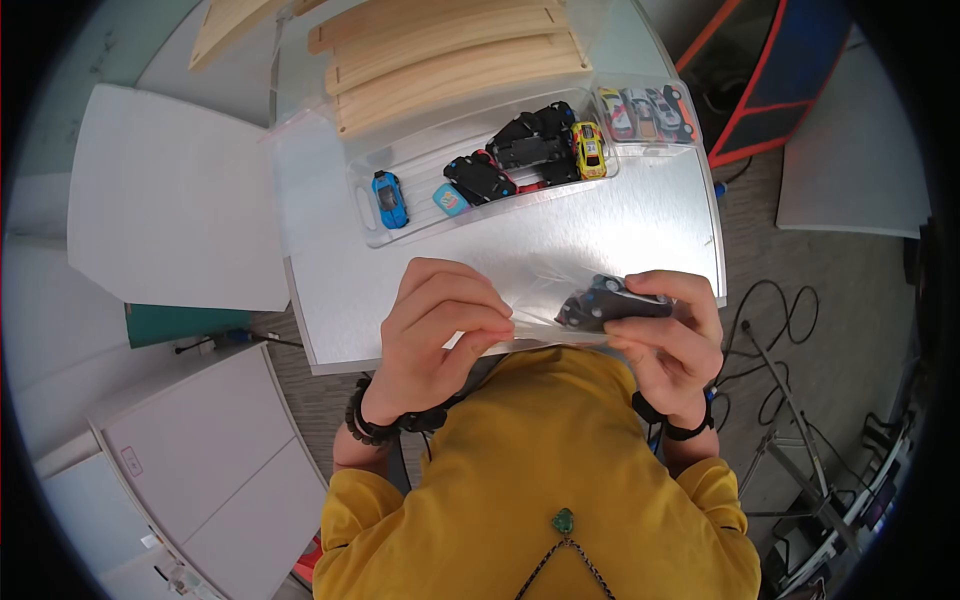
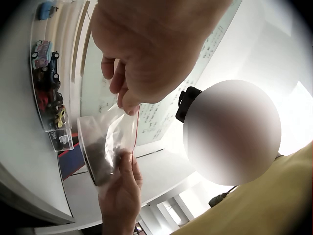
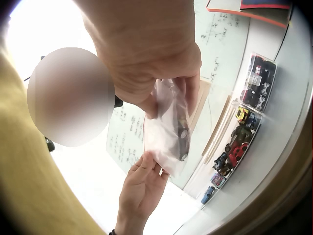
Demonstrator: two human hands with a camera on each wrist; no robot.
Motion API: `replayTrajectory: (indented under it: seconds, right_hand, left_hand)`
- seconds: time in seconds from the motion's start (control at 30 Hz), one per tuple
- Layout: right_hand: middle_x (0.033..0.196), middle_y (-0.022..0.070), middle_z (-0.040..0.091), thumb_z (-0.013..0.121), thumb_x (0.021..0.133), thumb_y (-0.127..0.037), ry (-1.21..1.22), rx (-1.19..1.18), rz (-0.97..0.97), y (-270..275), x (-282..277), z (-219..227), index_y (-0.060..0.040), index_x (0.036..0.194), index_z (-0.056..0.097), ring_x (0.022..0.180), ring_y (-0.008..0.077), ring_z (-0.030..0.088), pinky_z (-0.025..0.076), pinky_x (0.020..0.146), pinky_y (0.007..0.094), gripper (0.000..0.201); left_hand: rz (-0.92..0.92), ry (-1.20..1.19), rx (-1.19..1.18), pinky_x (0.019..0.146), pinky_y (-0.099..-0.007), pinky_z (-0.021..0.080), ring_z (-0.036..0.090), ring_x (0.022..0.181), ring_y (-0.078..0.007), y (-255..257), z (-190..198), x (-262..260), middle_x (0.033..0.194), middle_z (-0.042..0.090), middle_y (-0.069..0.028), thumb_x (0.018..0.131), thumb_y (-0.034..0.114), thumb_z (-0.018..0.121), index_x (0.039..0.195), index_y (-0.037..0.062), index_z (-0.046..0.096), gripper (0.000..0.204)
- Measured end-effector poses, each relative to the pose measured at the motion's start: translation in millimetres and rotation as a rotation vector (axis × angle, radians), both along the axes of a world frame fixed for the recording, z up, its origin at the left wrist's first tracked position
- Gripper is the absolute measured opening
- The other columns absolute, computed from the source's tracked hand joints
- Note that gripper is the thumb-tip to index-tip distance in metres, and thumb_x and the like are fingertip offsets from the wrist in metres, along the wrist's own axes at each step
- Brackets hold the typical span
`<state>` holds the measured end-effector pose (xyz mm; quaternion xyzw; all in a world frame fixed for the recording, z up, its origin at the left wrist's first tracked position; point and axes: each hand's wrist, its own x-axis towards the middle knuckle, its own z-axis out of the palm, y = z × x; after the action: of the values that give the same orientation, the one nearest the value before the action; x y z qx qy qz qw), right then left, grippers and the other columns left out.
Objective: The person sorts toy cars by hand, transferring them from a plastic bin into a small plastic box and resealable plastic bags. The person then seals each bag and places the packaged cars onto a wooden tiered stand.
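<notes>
Left fingers (image 1: 460,288) pinch the clear bag (image 2: 105,128) by its edge; right fingers (image 1: 685,287) grip the dark toy car (image 1: 610,304) inside it

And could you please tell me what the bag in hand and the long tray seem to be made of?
Bag: thin, glossy plastic film, judging by its creases and glare.
Long tray: probably rigid, smooth plastic, judging by its straight, see-through walls.

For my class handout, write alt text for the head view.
A person's left hand and right hand hold a clear plastic bag with a dark toy car inside. Beyond, a clear rectangular plastic tray holds more toy cars, including a blue car at left.
</notes>
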<state>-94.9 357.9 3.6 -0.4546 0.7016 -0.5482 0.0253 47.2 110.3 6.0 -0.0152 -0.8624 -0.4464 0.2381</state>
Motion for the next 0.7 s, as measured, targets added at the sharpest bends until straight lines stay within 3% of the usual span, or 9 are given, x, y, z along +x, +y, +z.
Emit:
replayTrajectory:
  seconds: [0.33,0.53,0.7]
  right_hand:
    - [0.128,0.018,0.069,0.087,0.082,-0.002,0.016,-0.032,0.004,0.8,-0.5,0.7,-0.0034,0.1,0.086,0.111,0.0274,0.07,0.058,0.09,0.0347,0.018]
    - [0.129,0.018,0.07,0.088,0.082,-0.004,0.037,-0.053,0.014,-0.9,-0.2,1.3,-0.0044,0.099,0.086,0.11,0.0261,0.07,0.057,0.089,0.0327,0.018]
    - [0.128,0.0181,0.07,0.088,0.083,-0.006,0.06,-0.077,0.02,1.9,-1.8,0.2,-0.0044,0.099,0.085,0.109,0.0258,0.071,0.058,0.087,0.0325,0.016]
  left_hand:
    - [-0.068,0.028,-0.022,0.088,-0.0377,0.051,0.065,0.1,-0.0265,1.0,3.7,-3.1,0.105,0.075,-0.0022,0.079,0.003,0.088,0.099,0.0103,0.077,0.024]
    - [0.016,0.051,-0.009,0.085,-0.0366,0.05,0.065,0.096,-0.0268,9.6,3.4,-5.5,0.099,0.079,-0.0039,0.079,0.004,0.085,0.092,0.0095,0.076,0.016]
    - [-0.059,0.074,-0.098,0.085,-0.0356,0.05,0.065,0.097,-0.0264,8.1,8.8,-8.8,0.096,0.079,0.0007,0.082,0.014,0.088,0.09,0.013,0.076,0.014]
